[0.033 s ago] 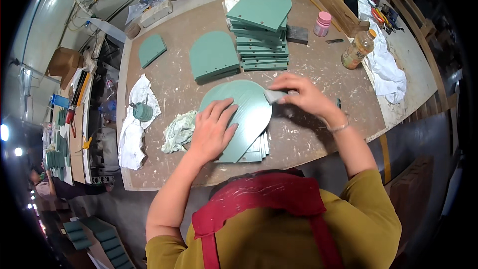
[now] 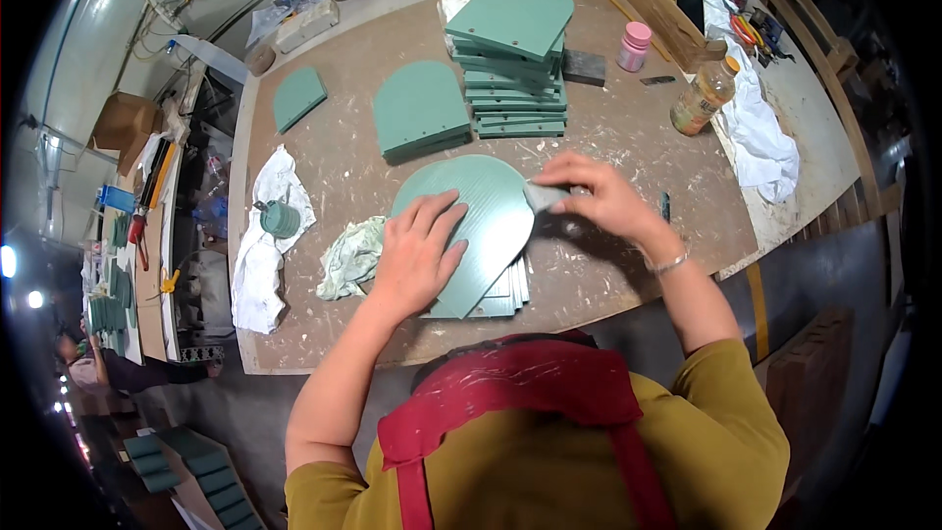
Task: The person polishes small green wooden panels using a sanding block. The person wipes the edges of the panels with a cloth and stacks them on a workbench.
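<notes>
My left hand [image 2: 420, 253] lies flat with its fingers spread on a green round-ended panel [image 2: 491, 211], which rests on several more panels [image 2: 510, 287] near the front of the table. In my right hand [image 2: 601, 198] a small flat grey piece [image 2: 545, 196] is pinched between fingers and thumb. It meets the panel's right rim; whether it is sandpaper or a scraper cannot be made out. Left of my left hand sits a crumpled pale green cloth [image 2: 351, 257]. Beyond the panel are a short stack of green panels [image 2: 422, 108] and a tall stack [image 2: 515, 20].
A small green panel [image 2: 299, 98] lies far left. A green container [image 2: 280, 220] sits on a white cloth [image 2: 257, 285]. A dark block [image 2: 584, 69], a pink bottle [image 2: 634, 47], a drink bottle [image 2: 705, 98] and a wooden box [image 2: 672, 18] stand at the right. Another person [image 2: 93, 368] is far left.
My right hand has shifted very slightly, with the grey piece still at the panel's right rim. My left hand stays in place on the panel.
</notes>
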### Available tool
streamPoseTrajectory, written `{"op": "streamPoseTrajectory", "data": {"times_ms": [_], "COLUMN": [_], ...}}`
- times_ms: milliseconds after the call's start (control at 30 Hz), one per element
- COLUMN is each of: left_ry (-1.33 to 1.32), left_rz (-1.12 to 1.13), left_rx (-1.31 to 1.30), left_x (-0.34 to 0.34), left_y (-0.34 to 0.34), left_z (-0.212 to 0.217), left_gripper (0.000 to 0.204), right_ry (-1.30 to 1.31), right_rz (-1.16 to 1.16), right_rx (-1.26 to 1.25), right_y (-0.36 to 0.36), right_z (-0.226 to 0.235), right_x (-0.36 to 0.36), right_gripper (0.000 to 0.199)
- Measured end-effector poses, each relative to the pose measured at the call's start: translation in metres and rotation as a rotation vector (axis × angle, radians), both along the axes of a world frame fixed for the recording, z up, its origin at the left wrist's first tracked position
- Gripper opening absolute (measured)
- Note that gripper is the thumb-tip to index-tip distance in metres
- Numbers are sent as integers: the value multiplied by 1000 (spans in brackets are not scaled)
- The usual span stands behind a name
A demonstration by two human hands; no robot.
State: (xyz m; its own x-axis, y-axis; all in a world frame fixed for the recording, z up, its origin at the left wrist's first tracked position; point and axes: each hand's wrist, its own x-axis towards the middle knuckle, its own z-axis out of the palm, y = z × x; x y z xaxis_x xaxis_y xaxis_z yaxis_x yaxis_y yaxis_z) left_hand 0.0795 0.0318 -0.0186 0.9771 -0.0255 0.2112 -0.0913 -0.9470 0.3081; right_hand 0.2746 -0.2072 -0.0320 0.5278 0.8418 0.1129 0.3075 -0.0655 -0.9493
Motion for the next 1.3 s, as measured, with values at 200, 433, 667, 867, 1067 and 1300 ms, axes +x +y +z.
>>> {"op": "streamPoseTrajectory", "data": {"times_ms": [200, 433, 667, 867, 1067, 1300], "left_ry": [-54, -75, -103, -90, -138, -142], "left_rz": [-17, -35, -24, -46, -31, -372], "left_rx": [41, 52, 56, 34, 34, 121], "left_x": [-2, 0, -5, -1, -3, 30], "left_y": [2, 2, 6, 3, 7, 34], "left_z": [-5, -9, -13, -9, -17, 15], "left_gripper": [47, 46, 45, 45, 45, 45], "right_ry": [54, -235, -229, -413, -449, -441], "right_rz": [18, -302, -178, -499, -375, -665], "right_rx": [27, 155, 73, 144, 75, 58], "right_y": [-28, 0, -18, 3, 3, 15], "right_z": [-9, -20, -11, -16, 2, 10], "right_x": [-57, -56, -126, -104, -180, -152], "right_gripper": [40, 39, 39, 39, 33, 33]}}
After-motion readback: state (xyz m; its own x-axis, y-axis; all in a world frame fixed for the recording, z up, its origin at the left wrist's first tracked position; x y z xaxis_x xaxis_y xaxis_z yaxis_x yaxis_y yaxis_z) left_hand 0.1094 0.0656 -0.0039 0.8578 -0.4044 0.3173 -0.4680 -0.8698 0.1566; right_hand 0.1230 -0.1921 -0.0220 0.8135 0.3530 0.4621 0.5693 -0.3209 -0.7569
